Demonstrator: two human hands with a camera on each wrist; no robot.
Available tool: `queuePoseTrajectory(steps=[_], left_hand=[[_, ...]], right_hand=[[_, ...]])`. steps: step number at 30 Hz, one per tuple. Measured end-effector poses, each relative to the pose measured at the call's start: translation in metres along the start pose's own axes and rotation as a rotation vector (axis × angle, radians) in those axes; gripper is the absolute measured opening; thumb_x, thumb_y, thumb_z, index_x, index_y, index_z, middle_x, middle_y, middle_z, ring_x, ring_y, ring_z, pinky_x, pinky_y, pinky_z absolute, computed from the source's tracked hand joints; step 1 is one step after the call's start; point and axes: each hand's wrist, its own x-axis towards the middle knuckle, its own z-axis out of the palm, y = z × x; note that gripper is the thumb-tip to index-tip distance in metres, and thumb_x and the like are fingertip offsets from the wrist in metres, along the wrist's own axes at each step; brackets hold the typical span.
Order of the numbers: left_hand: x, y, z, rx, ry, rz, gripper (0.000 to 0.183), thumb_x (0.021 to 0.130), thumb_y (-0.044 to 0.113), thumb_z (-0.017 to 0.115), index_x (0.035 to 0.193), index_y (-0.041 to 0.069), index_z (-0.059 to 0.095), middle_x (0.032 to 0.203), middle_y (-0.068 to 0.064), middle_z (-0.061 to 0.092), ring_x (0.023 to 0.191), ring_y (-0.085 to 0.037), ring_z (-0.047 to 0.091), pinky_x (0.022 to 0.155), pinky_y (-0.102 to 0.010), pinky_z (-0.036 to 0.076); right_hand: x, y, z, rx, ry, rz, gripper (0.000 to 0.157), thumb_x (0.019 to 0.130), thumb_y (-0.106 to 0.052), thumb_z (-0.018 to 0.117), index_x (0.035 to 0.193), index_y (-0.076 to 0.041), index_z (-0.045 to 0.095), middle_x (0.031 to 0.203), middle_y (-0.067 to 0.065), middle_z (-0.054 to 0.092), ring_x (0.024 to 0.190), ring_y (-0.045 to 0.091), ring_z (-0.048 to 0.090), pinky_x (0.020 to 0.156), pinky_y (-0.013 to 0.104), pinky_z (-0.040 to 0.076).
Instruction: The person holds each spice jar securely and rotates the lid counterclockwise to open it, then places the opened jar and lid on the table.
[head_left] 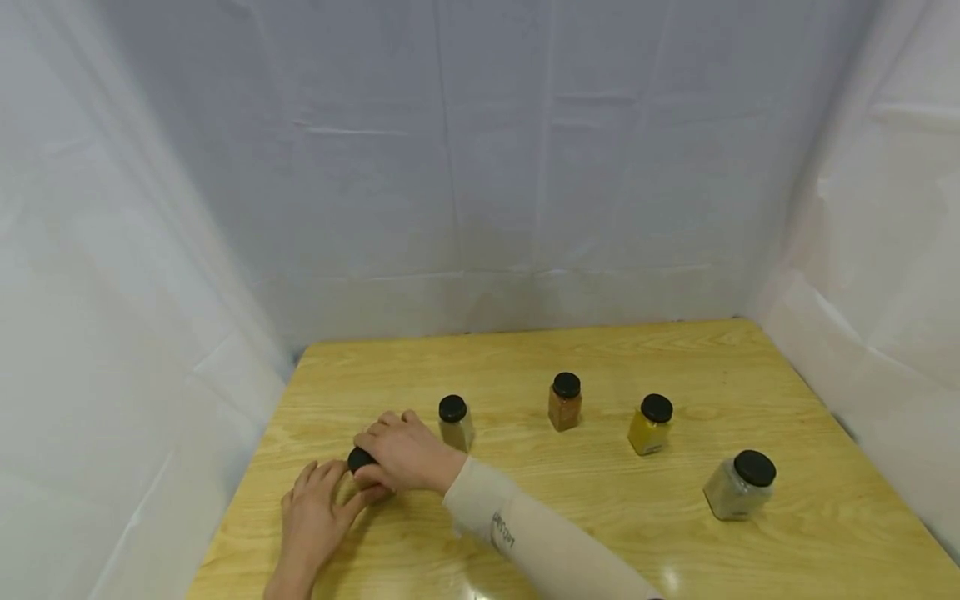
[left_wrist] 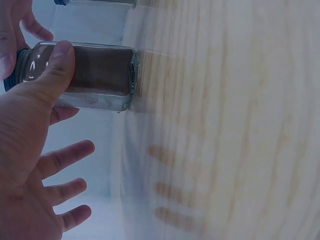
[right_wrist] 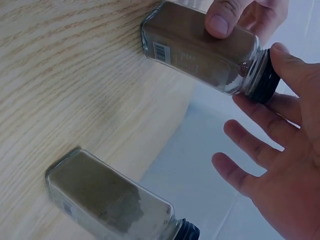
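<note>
Table point(head_left: 585, 492): at the frame's lower left, I see left hand point(head_left: 315, 508) gripping a jar point(left_wrist: 100, 70), right hand point(head_left: 405, 454) pinching its lid point(head_left: 361, 460).

1. My right arm wears a long, cream-coloured fabric sleeve point(head_left: 558, 542), plain and fairly close-fitting, running down to the wrist.
2. Its pale cuff point(head_left: 459, 487) ends in a soft, slightly uneven edge.
3. Dark, handwritten-looking lettering point(head_left: 502, 531) sits on the sleeve just behind the cuff, too small for me to read.
4. A tiny dark patch point(head_left: 657, 597) shows at the sleeve's lower end, cut off by the view.
5. My right grip point(head_left: 405, 452) is a bare hand.
6. My left grip point(head_left: 309, 510) is bare too, with a short, rounded thumbnail point(right_wrist: 218, 23).
</note>
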Motion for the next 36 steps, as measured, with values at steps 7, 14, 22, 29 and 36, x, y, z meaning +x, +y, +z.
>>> queuePoseTrajectory(steps=[7,14,22,29,36], left_hand=[[-0.001,0.0,0.0,-0.011,-0.002,-0.022,0.059,0.093,0.047,0.079,0.133,0.005,0.068,0.144,-0.027,0.061,0.142,-0.059,0.04,0.099,-0.081,0.035],[0.0,0.003,0.0,-0.015,-0.024,-0.036,0.069,0.092,0.049,0.079,0.138,0.0,0.064,0.146,-0.028,0.06,0.145,-0.059,0.038,0.102,-0.082,0.034],[-0.002,0.002,0.002,0.036,-0.017,-0.047,0.062,0.094,0.035,0.081,0.14,-0.002,0.063,0.14,-0.03,0.062,0.141,-0.059,0.042,0.101,-0.08,0.036],[-0.001,0.002,0.002,0.042,-0.026,-0.052,0.064,0.093,0.037,0.08,0.14,-0.004,0.063,0.139,-0.03,0.062,0.141,-0.059,0.041,0.101,-0.08,0.036],[-0.002,0.0,0.002,0.031,-0.058,-0.077,0.068,0.094,0.044,0.078,0.142,-0.001,0.062,0.142,-0.029,0.061,0.143,-0.059,0.039,0.103,-0.08,0.035]], right_hand=[[-0.004,0.008,-0.002,0.169,0.014,0.071,0.062,0.101,-0.063,0.059,0.15,-0.025,0.058,0.146,-0.005,0.061,0.135,0.016,0.057,0.114,0.043,0.046],[-0.006,0.014,0.006,0.301,0.091,0.094,0.046,0.098,-0.059,0.069,0.122,-0.02,0.074,0.125,-0.007,0.07,0.119,0.013,0.062,0.106,0.037,0.051],[-0.007,-0.007,0.028,0.072,0.307,0.147,0.058,0.099,-0.069,0.059,0.12,-0.017,0.073,0.122,-0.004,0.07,0.117,0.016,0.066,0.104,0.039,0.053],[-0.006,-0.002,0.019,0.132,0.238,0.097,0.049,0.101,-0.056,0.064,0.132,-0.019,0.071,0.135,-0.003,0.068,0.127,0.016,0.061,0.11,0.042,0.05],[-0.005,0.001,0.013,0.188,0.107,0.064,0.061,0.102,-0.058,0.061,0.149,-0.02,0.06,0.148,-0.001,0.062,0.137,0.019,0.057,0.114,0.046,0.048]])
